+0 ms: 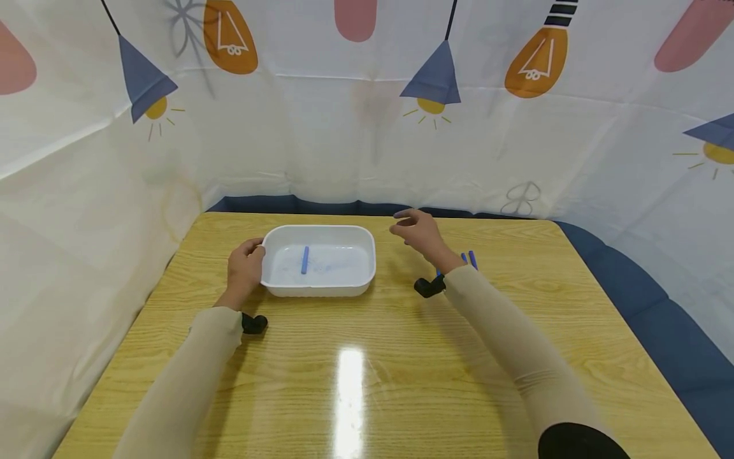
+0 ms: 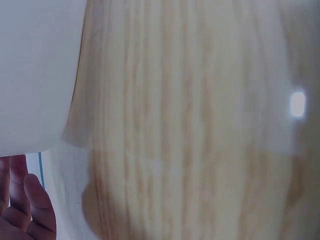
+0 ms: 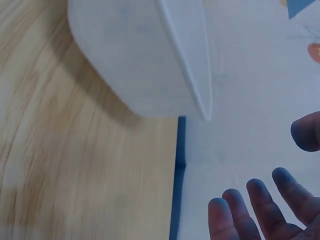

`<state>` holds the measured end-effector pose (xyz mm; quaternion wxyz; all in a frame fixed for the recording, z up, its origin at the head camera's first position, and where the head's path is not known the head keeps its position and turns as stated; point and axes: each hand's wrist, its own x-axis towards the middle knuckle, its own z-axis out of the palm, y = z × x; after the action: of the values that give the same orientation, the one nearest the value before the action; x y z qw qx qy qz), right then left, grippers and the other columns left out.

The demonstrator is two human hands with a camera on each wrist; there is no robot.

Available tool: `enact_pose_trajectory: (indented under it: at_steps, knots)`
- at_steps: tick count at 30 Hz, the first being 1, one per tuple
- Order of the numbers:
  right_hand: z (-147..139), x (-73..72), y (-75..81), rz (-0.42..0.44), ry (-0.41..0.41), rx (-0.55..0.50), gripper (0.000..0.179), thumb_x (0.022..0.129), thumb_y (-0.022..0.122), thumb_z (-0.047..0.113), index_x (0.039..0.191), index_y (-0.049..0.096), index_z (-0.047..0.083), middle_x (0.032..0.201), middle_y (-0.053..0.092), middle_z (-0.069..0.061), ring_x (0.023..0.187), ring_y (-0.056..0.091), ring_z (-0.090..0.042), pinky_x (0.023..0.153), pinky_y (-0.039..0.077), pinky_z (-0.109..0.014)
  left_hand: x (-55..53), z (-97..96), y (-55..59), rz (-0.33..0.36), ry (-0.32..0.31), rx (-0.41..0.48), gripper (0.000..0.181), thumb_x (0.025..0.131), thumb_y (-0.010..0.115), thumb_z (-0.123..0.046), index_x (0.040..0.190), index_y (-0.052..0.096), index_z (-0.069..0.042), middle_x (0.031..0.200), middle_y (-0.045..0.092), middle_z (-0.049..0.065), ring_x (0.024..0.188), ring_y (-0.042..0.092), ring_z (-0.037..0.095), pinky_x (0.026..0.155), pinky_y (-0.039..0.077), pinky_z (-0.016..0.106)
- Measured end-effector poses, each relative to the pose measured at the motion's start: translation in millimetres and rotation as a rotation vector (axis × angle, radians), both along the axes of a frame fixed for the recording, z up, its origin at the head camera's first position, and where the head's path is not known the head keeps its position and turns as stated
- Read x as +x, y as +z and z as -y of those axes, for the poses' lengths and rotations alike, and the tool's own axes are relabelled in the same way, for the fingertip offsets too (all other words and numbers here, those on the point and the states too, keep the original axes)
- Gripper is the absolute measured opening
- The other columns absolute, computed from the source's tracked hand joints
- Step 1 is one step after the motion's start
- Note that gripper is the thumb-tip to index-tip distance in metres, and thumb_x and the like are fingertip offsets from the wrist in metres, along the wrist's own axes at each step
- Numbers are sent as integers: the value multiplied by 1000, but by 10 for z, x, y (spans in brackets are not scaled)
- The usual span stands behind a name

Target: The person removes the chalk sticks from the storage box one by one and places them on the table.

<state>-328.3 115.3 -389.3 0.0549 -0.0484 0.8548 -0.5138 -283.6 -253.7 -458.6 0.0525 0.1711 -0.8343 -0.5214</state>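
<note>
A white plastic tub [image 1: 318,291] stands on the table, with a short blue stick [image 1: 305,260] and faint bluish smudges on its floor. My left hand [image 1: 245,264] holds the tub's left end; in the left wrist view its fingers [image 2: 41,200] are beside the tub wall [image 2: 35,75]. Right of the tub, my right hand [image 1: 421,233] hovers with spread fingers and holds nothing. The right wrist view shows those fingers [image 3: 257,192] apart from the tub [image 3: 135,60]. Beyond the right wrist lie several blue sticks [image 1: 473,259], partly hidden by the forearm.
The wooden table [image 1: 298,376] extends toward me and to both sides, with a bright reflection near its middle. Behind it hangs a white cloth [image 1: 321,146] printed with lamps and bulbs. Dark blue padding [image 1: 642,296] runs along the right edge.
</note>
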Motion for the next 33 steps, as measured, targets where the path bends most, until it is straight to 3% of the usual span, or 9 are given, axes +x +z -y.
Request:
enact_pose_trajectory:
  at_steps: [10, 17, 26, 33]
  knots:
    - [433, -20, 38, -10, 47, -73, 38, 87, 66, 22, 123, 60, 11, 109, 63, -14, 101, 63, -36, 72, 58, -37, -24, 5, 17, 20, -12, 1, 49, 99, 37, -36, 142, 48, -15, 145, 47, 12, 125, 49, 31, 103, 44, 45]
    - [865, -17, -19, 56, 83, -126, 38, 86, 69, 21, 122, 61, 10, 109, 65, -13, 104, 64, -39, 80, 57, -45, -16, 11, 30, 22, -20, -3, 50, 99, 36, -35, 143, 47, -14, 144, 47, 13, 125, 49, 32, 103, 45, 45]
    - [1300, 2, -72, 93, 123, -147, 39, 87, 68, 21, 124, 60, 10, 107, 67, -10, 103, 64, -37, 68, 58, -30, -17, 10, 11, 12, -16, -18, 49, 99, 37, -35, 142, 48, -14, 142, 49, 13, 124, 50, 31, 103, 45, 45]
    - [1546, -6, -117, 122, 102, -198, 35, 87, 68, 21, 119, 63, 11, 104, 66, -8, 101, 66, -34, 73, 58, -35, -5, 21, 1, 3, -21, -21, 50, 100, 35, -36, 142, 48, -13, 142, 49, 14, 123, 50, 31, 102, 45, 45]
